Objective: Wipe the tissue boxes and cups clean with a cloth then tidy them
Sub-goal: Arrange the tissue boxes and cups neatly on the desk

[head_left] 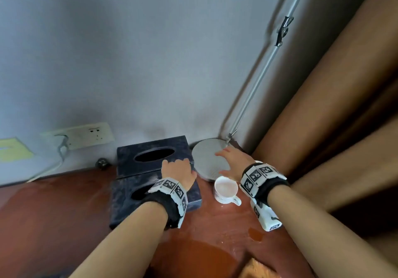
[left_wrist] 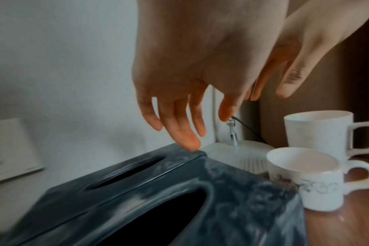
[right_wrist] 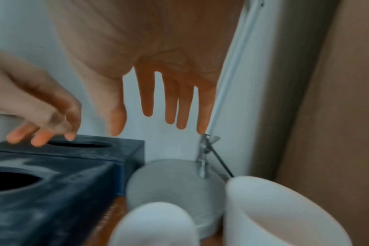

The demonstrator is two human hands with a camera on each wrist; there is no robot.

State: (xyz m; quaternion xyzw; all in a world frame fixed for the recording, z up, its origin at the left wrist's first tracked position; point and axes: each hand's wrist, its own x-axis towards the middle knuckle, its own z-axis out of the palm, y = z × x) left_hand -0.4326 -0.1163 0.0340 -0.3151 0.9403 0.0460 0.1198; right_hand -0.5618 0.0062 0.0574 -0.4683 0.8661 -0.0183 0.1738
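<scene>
— Looking down from the head view, we see two dark marbled tissue boxes at lower centre: the rear tissue box (head_left: 154, 156) against the wall, the front tissue box (head_left: 122, 200) touching it on the near side. Both have dark oval slots on top and a pale dusty film over the lid.

— And our hands?

— Our left hand (head_left: 177, 173) sits over the seam between the boxes, fingers relaxed and slightly parted; in the left wrist view one fingertip (left_wrist: 189, 143) touches the rear box's edge. It grips nothing. Our right hand (head_left: 231, 163) is spread, fingers straight and apart, above the round ribbed lamp base (head_left: 204, 159), holding nothing.

— The cups?

— A small white patterned cup (head_left: 226, 189) stands just right of the front box, handle toward the lower right of the frame. A taller plain white mug (left_wrist: 318, 131) stands behind it in the left wrist view, mostly hidden by our right wrist from above.

— And the surroundings?

— A reddish-brown wooden tabletop (head_left: 64, 208) with a wet patch (head_left: 255, 233) at lower right. A grey wall behind, a white socket panel (head_left: 86, 135) with a plugged cable at the left, a metal lamp rod (head_left: 265, 68) rising to the upper right, and brown curtains (head_left: 344, 105) along the right edge.
</scene>
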